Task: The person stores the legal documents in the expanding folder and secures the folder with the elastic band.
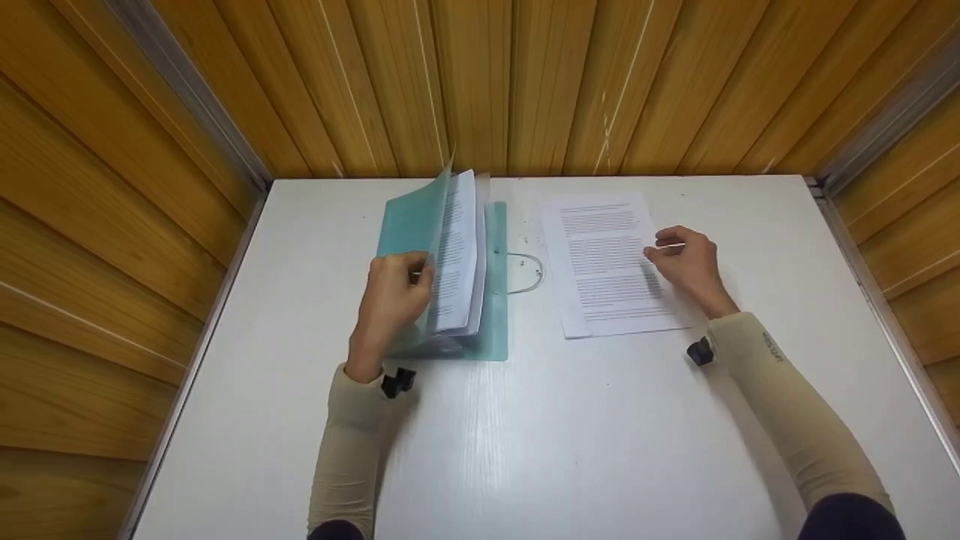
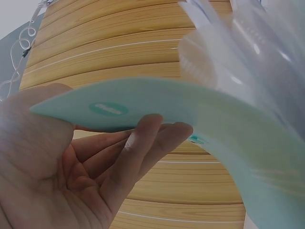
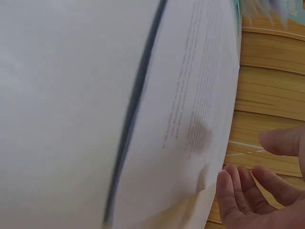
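A teal file folder point(image 1: 495, 337) lies left of the table's middle, its translucent cover point(image 1: 412, 217) raised and bent. My left hand point(image 1: 391, 300) pinches the cover's free edge; thumb and fingers lie on opposite faces of the cover point(image 2: 157, 98) in the left wrist view. Inside stand printed sheets point(image 1: 456, 262) and clear sleeves, leaning with the cover. From the folder's spine a thin fastener loop point(image 1: 540, 271) sticks out to the right. My right hand point(image 1: 688, 266) hovers over the right edge of a loose stack of printed paper point(image 1: 611, 262), fingers loosely bent, holding nothing.
The white table point(image 1: 525, 450) is backed by a wood-slat wall point(image 1: 480, 90), with more slats on both sides. Small dark specks dot the tabletop between folder and paper. A white cable point(image 2: 21, 43) hangs at the edge of the left wrist view.
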A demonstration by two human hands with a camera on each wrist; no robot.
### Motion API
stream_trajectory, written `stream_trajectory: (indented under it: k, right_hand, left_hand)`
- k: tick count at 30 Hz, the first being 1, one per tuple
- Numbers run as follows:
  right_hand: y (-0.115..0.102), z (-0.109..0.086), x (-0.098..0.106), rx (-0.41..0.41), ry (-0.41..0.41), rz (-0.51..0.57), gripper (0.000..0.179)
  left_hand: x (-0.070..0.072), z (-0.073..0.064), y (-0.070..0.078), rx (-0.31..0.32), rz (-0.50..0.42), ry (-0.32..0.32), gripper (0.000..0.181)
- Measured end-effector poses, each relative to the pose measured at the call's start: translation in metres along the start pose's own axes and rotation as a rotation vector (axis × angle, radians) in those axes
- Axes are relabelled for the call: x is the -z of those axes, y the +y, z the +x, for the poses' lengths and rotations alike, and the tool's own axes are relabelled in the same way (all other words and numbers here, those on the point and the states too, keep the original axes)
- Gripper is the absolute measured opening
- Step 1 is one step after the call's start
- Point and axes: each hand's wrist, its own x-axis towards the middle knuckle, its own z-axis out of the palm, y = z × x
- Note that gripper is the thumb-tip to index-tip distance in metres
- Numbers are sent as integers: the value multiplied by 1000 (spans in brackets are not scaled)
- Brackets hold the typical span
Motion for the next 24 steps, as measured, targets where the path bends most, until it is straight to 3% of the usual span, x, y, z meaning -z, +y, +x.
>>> stream_trajectory:
  k: [14, 24]
  right_hand:
    - [16, 2, -1, -54, -19, -27, 49]
    - [18, 3, -5, -27, -51, -89, 54]
  left_hand:
    - [2, 1, 1, -15, -15, -4, 20]
    - [1, 0, 2, 22, 1, 1, 22]
